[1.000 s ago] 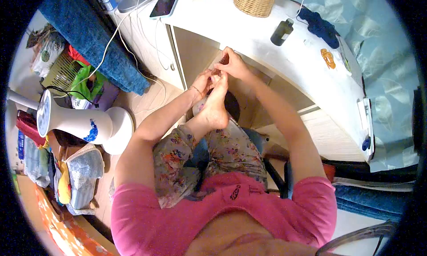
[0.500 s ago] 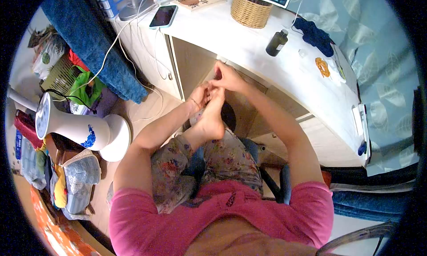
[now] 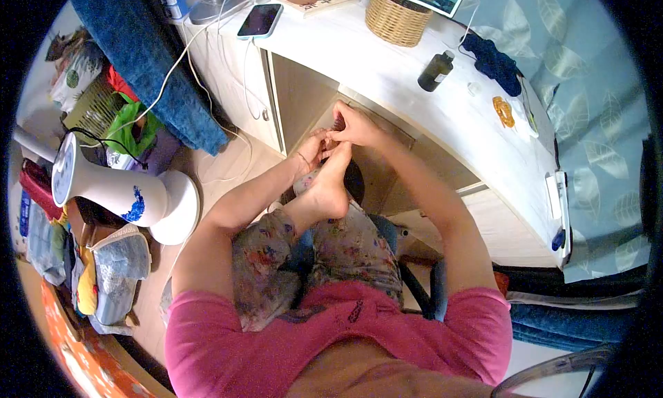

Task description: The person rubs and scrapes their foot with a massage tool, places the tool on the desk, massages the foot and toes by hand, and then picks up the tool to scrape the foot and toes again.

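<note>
My bare foot (image 3: pixel 330 189) is drawn up across my lap, its toes pointing away toward the desk. Closed around the toe end from the left is my left hand (image 3: pixel 313 150), its fingertips at the toes. My right hand (image 3: pixel 356 127) meets it just above the toes, with thumb and forefinger bent together in a pinch. A small dark patch shows within the curl of its fingers; whether that is a held thing or background I cannot make out. Floral trousers (image 3: pixel 356 249) cover my legs below.
On the white desk (image 3: pixel 345 49) are a phone (image 3: pixel 260 21), a wicker basket (image 3: pixel 397 19), a dark bottle (image 3: pixel 436 71), dark blue cloth (image 3: pixel 492 63) and an orange loop (image 3: pixel 503 112). Left of me lies a white pedestal-shaped object (image 3: pixel 124 185) on its side. A cable (image 3: pixel 162 87) hangs near a blue curtain (image 3: pixel 155 73).
The view has shifted slightly. My right hand's fingers have moved a little closer over the toes, while the left hand keeps its hold on the foot.
</note>
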`<state>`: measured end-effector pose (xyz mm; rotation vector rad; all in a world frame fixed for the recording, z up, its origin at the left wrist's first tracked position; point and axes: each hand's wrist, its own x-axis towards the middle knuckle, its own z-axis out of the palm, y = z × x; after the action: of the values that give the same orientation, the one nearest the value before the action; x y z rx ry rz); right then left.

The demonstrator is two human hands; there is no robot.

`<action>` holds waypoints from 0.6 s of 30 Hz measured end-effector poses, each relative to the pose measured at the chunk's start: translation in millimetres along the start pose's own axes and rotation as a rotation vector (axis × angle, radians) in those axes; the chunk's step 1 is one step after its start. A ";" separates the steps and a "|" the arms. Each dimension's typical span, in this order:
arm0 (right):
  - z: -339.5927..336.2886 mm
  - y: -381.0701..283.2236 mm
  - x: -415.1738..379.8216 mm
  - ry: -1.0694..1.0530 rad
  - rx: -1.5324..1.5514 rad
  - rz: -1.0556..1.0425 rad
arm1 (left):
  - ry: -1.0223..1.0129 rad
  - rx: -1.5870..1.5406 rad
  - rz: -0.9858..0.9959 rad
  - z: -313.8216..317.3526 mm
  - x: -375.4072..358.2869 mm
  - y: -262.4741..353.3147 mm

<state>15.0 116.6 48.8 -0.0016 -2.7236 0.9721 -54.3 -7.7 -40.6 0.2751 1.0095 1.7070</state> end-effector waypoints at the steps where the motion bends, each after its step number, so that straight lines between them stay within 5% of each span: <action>1: -2.0 2.0 1.1 -0.039 -0.038 -0.010 | -0.011 -0.002 -0.003 3.7 0.3 5.6; 5: 4.8 0.1 -2.0 0.275 0.086 0.108 | 0.006 0.018 0.015 7.8 -4.6 13.8; 9: -6.4 -1.0 0.9 -0.094 -0.011 0.000 | -0.028 -0.006 -0.009 -0.4 1.3 5.8; 13: 5.4 5.4 1.7 0.231 0.058 0.052 | -0.034 0.016 0.010 2.9 -2.1 11.8; 17: 2.2 14.9 1.7 0.002 -0.044 -0.040 | -0.012 0.038 0.011 -4.4 3.2 2.9; 18: -6.7 -5.4 -0.1 0.047 -0.016 0.077 | -0.061 0.045 0.014 -6.9 6.6 5.9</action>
<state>17.1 116.5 57.2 -0.1321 -2.7061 0.9582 -65.2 -5.6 -42.4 0.3627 1.0044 1.6803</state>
